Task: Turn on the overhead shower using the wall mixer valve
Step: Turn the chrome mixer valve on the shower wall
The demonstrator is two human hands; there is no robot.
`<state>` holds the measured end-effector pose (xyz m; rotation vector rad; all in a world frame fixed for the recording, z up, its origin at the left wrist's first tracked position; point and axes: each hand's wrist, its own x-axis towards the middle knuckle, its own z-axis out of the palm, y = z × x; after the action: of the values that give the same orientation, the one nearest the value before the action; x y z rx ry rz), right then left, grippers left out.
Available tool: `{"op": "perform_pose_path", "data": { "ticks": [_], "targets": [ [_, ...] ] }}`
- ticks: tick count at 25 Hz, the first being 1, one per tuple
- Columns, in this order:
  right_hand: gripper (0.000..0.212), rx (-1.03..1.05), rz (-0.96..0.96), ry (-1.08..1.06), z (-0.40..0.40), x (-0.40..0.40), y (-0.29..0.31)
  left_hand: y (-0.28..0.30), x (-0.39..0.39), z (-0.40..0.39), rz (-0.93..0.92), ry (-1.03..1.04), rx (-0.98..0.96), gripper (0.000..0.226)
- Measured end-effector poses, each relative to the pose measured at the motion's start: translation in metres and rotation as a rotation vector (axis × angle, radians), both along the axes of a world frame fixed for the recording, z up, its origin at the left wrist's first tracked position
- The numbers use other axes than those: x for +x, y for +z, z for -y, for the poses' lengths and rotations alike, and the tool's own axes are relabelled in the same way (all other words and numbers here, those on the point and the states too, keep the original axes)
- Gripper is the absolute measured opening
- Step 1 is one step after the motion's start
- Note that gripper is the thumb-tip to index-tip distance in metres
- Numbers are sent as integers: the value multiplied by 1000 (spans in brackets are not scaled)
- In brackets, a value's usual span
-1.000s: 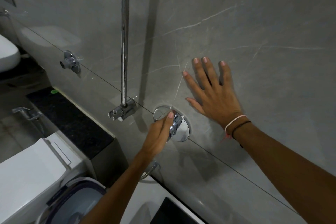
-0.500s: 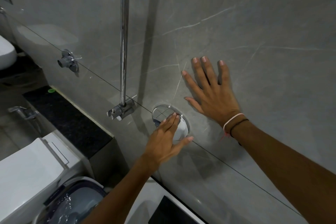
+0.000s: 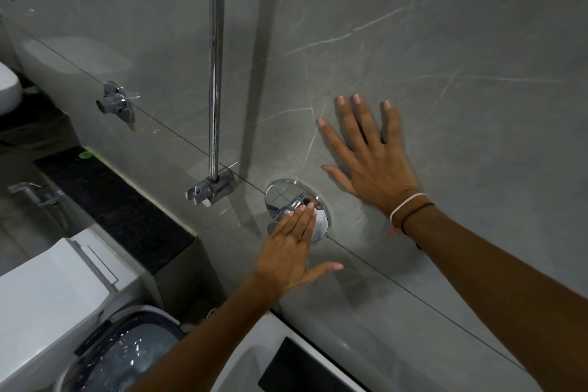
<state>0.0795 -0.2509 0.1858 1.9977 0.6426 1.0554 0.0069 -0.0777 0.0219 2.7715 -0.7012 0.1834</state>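
Observation:
The wall mixer valve (image 3: pixel 280 196) is a round chrome plate with a chrome handle, set into the grey tiled wall. My left hand (image 3: pixel 291 247) lies flat over its lower part, fingers straight and together, fingertips touching the handle, thumb spread to the right; it grips nothing. My right hand (image 3: pixel 369 156) is pressed flat on the wall just right of and above the valve, fingers spread. A chrome shower riser pipe (image 3: pixel 216 57) runs up the wall left of the valve, ending in a chrome bracket (image 3: pixel 211 189). No shower head or running water is in view.
A second chrome fitting (image 3: pixel 116 102) sits on the wall at the left. Below it runs a dark stone ledge (image 3: pixel 114 204). A white toilet cistern (image 3: pixel 54 296) and a bucket holding water (image 3: pixel 127 356) stand at the lower left. A white fixture (image 3: pixel 254 356) lies under the valve.
My left hand let go of the valve handle and opened flat, then slid slightly down, so more of the handle shows. My right hand stayed pressed on the wall.

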Motion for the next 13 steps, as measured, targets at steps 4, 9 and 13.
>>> {"op": "perform_pose_path", "data": {
  "ticks": [4,9,13],
  "targets": [
    [87,3,2,-4,0,0,0,1,1,-1,-4,-15,17,122],
    [87,19,-13,1,0,0,1,0,1,1,16,-3,4,119],
    [86,22,-33,-9,-1,-2,2,10,-1,0,-9,2,-21,120]
  ]
}}
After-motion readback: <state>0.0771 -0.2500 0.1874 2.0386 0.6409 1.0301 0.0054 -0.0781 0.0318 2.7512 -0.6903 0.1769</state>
